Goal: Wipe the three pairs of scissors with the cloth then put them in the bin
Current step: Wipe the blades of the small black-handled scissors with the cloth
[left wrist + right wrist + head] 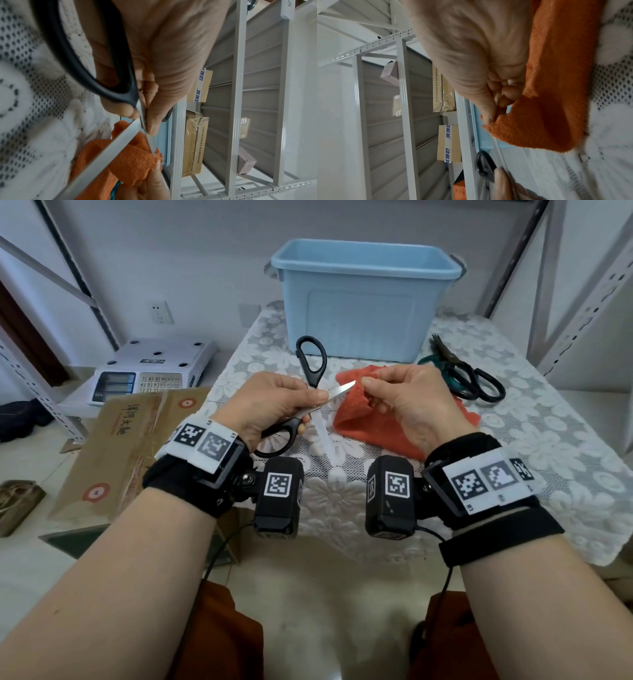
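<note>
Black-handled scissors are spread wide open in my left hand, which grips them at the pivot. One blade points right against the orange cloth; the other blade points down toward me. My right hand pinches a fold of the cloth just at that blade's tip. In the left wrist view the blade crosses the cloth. In the right wrist view my thumb and fingers pinch the cloth. Two more pairs of scissors lie at the right. The blue bin stands behind.
A lace tablecloth covers the table. To the left, lower down, sit an electronic scale and a flattened cardboard box. Metal shelf uprights rise at the right and left of the table.
</note>
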